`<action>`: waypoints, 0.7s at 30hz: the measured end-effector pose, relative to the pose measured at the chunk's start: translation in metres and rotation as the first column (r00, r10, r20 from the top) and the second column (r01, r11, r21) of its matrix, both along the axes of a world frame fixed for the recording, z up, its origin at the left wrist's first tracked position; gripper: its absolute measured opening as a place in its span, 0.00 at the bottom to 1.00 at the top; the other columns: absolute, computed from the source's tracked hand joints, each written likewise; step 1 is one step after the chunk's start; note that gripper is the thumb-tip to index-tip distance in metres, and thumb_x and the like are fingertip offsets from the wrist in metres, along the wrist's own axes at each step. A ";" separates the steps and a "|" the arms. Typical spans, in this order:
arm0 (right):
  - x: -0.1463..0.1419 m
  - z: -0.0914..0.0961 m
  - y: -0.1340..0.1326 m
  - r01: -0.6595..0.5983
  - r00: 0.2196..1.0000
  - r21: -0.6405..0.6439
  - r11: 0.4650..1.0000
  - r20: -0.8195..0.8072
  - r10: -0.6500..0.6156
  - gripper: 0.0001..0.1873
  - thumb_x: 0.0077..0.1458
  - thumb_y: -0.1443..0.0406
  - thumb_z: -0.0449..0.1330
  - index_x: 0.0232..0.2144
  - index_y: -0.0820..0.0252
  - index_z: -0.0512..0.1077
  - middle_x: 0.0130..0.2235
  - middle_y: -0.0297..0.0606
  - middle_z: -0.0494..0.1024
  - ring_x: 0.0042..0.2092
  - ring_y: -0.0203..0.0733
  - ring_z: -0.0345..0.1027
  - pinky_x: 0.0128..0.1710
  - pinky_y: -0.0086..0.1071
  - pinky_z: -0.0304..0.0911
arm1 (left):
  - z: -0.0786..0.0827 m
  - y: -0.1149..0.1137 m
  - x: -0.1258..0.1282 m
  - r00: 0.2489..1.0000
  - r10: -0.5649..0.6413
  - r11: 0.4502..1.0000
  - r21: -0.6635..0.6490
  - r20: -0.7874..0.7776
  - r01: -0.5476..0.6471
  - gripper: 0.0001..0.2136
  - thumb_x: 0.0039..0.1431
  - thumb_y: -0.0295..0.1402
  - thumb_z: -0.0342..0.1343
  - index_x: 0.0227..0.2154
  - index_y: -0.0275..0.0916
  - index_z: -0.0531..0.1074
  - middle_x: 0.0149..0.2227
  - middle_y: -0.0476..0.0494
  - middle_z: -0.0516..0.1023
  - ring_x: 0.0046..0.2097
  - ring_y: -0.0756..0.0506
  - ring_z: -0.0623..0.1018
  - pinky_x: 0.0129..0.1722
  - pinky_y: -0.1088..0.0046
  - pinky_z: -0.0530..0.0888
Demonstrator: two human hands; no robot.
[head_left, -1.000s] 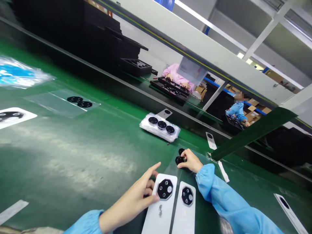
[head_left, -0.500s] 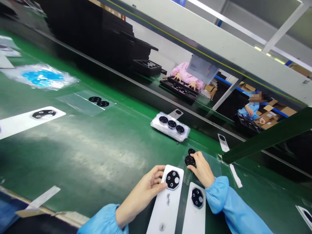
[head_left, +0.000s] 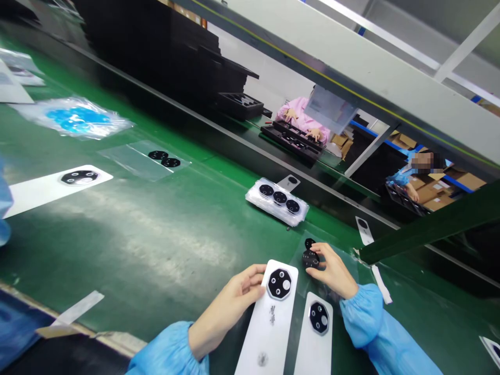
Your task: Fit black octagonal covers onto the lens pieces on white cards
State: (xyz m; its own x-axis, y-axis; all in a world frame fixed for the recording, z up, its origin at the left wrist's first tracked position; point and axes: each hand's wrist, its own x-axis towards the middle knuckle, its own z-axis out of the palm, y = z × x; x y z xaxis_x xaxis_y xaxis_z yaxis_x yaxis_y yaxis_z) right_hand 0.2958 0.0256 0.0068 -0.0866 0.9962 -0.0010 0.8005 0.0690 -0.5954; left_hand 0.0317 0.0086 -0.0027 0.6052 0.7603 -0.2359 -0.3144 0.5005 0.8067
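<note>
Two white phone back covers lie side by side on the green belt near me. My left hand (head_left: 230, 302) grips the top left edge of the left cover (head_left: 269, 323), fingers curled beside its black octagonal camera ring. The right cover (head_left: 316, 338) lies untouched next to it. My right hand (head_left: 332, 268) pinches a small black round camera piece (head_left: 310, 258) on a clear film sheet (head_left: 344, 255); a second black piece (head_left: 310, 242) sits just beyond it.
A clear tray (head_left: 278, 201) holding three black lens rings lies further out on the belt. To the left are another white cover (head_left: 54, 187), a film with two black pieces (head_left: 164, 159) and a blue bag (head_left: 74, 119). Other workers sit beyond the conveyor rail.
The view has shifted a little. My left hand has slid to the left cover's edge and stays there. My right hand keeps its pinch on the black piece.
</note>
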 end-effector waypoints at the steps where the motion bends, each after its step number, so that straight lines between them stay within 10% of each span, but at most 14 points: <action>1: -0.001 0.007 -0.001 -0.004 1.000 -0.002 1.000 -0.015 0.004 0.19 0.45 0.67 0.60 0.42 0.55 0.65 0.47 0.39 0.62 0.48 0.44 0.63 0.36 0.35 0.70 | 0.000 0.000 0.000 1.000 -0.001 1.000 -0.008 0.003 0.001 0.17 0.50 0.34 0.58 0.45 0.39 0.68 0.43 0.42 0.78 0.44 0.42 0.76 0.42 0.66 0.71; 8: -0.047 0.057 -0.030 -0.164 0.985 0.035 0.986 0.052 0.162 0.20 0.47 0.69 0.59 0.45 0.54 0.64 0.42 0.38 0.62 0.44 0.44 0.62 0.42 0.37 0.63 | 0.001 -0.002 0.006 1.000 -0.020 0.999 -0.031 0.021 0.021 0.16 0.51 0.31 0.57 0.44 0.37 0.67 0.40 0.42 0.78 0.42 0.43 0.77 0.40 0.68 0.71; 21: -0.078 0.050 -0.047 -0.184 0.977 -0.115 0.976 0.087 0.195 0.22 0.47 0.73 0.59 0.46 0.55 0.62 0.41 0.37 0.62 0.41 0.41 0.62 0.41 0.36 0.62 | 0.001 -0.004 0.009 0.999 -0.034 0.999 0.037 0.038 0.033 0.14 0.54 0.30 0.54 0.45 0.37 0.67 0.40 0.43 0.78 0.41 0.44 0.76 0.42 0.68 0.69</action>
State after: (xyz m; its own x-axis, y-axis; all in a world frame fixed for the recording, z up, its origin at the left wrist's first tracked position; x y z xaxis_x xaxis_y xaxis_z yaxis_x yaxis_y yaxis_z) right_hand 0.2174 -0.0213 0.0566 -0.2682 0.9555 -0.1230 0.8333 0.1660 -0.5273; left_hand 0.0406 0.0046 -0.0012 0.6383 0.7474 -0.1845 -0.3289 0.4815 0.8124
